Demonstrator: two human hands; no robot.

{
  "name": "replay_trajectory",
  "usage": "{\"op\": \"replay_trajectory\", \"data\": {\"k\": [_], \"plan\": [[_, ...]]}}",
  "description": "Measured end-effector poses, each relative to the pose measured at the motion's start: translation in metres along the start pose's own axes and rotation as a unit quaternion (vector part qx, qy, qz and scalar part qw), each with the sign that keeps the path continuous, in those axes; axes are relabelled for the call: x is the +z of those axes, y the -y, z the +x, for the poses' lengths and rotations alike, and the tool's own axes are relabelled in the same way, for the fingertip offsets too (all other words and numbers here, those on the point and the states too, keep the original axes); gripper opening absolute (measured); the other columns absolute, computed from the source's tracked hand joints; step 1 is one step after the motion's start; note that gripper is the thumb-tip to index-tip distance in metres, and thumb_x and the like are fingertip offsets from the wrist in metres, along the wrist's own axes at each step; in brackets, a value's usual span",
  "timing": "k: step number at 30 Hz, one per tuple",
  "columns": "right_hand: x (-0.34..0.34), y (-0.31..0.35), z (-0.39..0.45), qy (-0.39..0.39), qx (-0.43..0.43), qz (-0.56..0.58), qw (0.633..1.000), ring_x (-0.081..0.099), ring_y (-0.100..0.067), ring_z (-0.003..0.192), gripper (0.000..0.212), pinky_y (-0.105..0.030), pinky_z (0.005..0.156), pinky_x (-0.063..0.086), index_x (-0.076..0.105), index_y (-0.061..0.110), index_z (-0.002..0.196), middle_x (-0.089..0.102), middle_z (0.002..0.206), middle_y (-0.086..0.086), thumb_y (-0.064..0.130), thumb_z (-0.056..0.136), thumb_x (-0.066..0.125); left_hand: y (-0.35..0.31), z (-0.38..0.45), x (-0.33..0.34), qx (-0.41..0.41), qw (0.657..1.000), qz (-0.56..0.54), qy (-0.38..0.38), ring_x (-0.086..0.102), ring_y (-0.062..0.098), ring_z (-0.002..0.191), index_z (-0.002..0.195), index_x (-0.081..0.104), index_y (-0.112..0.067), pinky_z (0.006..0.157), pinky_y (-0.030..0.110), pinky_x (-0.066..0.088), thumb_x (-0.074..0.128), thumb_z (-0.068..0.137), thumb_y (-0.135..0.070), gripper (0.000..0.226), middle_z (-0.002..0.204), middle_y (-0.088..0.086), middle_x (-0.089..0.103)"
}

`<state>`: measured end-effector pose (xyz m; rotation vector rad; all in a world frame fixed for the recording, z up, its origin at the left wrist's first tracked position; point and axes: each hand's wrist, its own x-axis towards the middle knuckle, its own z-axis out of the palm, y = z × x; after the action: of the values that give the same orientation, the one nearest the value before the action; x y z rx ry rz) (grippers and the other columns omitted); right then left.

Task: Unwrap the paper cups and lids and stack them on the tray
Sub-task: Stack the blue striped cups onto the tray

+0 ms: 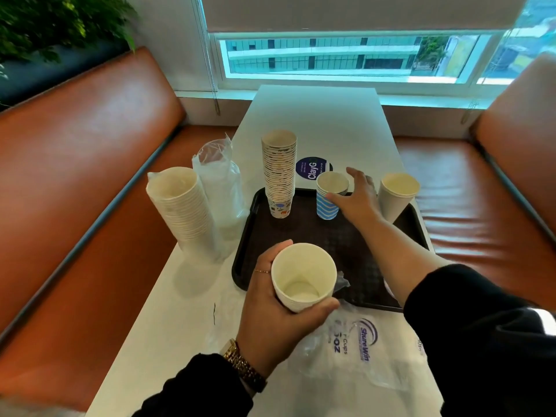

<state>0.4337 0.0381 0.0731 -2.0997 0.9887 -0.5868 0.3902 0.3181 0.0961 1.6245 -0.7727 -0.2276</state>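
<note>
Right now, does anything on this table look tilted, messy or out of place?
Yes. The white cup stack at the tray's far right corner leans left instead of standing upright. An empty printed plastic wrapper lies crumpled over the tray's near edge. Two stacks still in plastic stand off the tray, on the table's left side.

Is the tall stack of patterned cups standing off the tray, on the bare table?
No: the tall stack of patterned cups stands upright inside the dark tray, in its far left corner, beside the blue striped cups.
</note>
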Motion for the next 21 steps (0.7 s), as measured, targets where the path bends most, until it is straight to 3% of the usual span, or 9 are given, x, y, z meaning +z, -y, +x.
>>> {"op": "replay_trajectory", "data": {"k": [4, 8, 11, 14, 17, 21], "plan": [[-0.017, 0.015, -0.034, -0.017, 0.013, 0.086, 0.996, 0.049, -0.021, 0.129, 0.049, -0.035, 0.105, 0.043, 0.052, 0.019, 0.136, 0.052, 0.141, -0.005, 0.027, 0.091, 0.069, -0.004, 0.000, 0.000, 0.004, 1.000, -0.011, 0.004, 0.053, -0.006, 0.113, 0.126, 0.043, -0.035, 0.088, 0.006, 0.042, 0.080, 0.055, -0.049, 0.082, 0.119, -0.038, 0.050], [-0.035, 0.032, -0.096, 0.061, 0.023, 0.227, 0.972, 0.060, -0.011, 0.115, 0.022, -0.035, 0.104, 0.047, 0.066, 0.026, 0.116, 0.067, 0.121, 0.004, 0.025, 0.094, 0.065, -0.005, -0.001, -0.002, 0.004, 1.000, -0.019, 0.006, 0.053, -0.010, 0.111, 0.127, 0.041, -0.037, 0.088, 0.003, 0.039, 0.081, 0.053, -0.050, 0.085, 0.120, -0.029, 0.054], [-0.048, 0.043, -0.148, 0.137, -0.026, 0.299, 0.944, 0.065, -0.010, 0.110, 0.018, -0.033, 0.100, 0.049, 0.068, 0.026, 0.110, 0.072, 0.113, 0.006, 0.021, 0.094, 0.063, -0.003, -0.001, -0.003, 0.000, 1.000, -0.007, 0.014, 0.052, -0.008, 0.114, 0.130, 0.036, -0.042, 0.090, 0.004, 0.039, 0.089, 0.050, -0.052, 0.096, 0.127, -0.016, 0.052], [-0.053, 0.049, -0.186, 0.189, -0.053, 0.323, 0.926, 0.066, -0.016, 0.111, 0.027, -0.036, 0.096, 0.051, 0.065, 0.025, 0.119, 0.071, 0.116, 0.002, 0.031, 0.093, 0.063, -0.002, -0.001, -0.002, -0.007, 1.000, -0.008, 0.010, 0.053, -0.002, 0.117, 0.134, 0.037, -0.037, 0.093, 0.010, 0.043, 0.082, 0.050, -0.053, 0.096, 0.129, -0.013, 0.054], [-0.053, 0.051, -0.205, 0.213, -0.059, 0.313, 0.924, 0.062, -0.012, 0.117, 0.057, -0.034, 0.100, 0.050, 0.056, 0.033, 0.130, 0.066, 0.125, 0.005, 0.046, 0.077, 0.074, -0.001, -0.001, 0.000, -0.010, 1.000, -0.025, 0.001, 0.057, 0.002, 0.114, 0.133, 0.045, -0.026, 0.093, 0.018, 0.048, 0.083, 0.053, -0.049, 0.091, 0.126, -0.009, 0.057], [-0.052, 0.048, -0.211, 0.241, -0.057, 0.292, 0.924, 0.052, -0.006, 0.128, 0.090, -0.038, 0.111, 0.042, 0.042, 0.036, 0.139, 0.054, 0.139, 0.009, 0.040, 0.060, 0.085, 0.003, 0.001, 0.000, -0.019, 1.000, -0.020, -0.005, 0.058, 0.003, 0.113, 0.130, 0.049, -0.023, 0.093, 0.019, 0.049, 0.084, 0.050, -0.043, 0.090, 0.126, -0.006, 0.059]]}}
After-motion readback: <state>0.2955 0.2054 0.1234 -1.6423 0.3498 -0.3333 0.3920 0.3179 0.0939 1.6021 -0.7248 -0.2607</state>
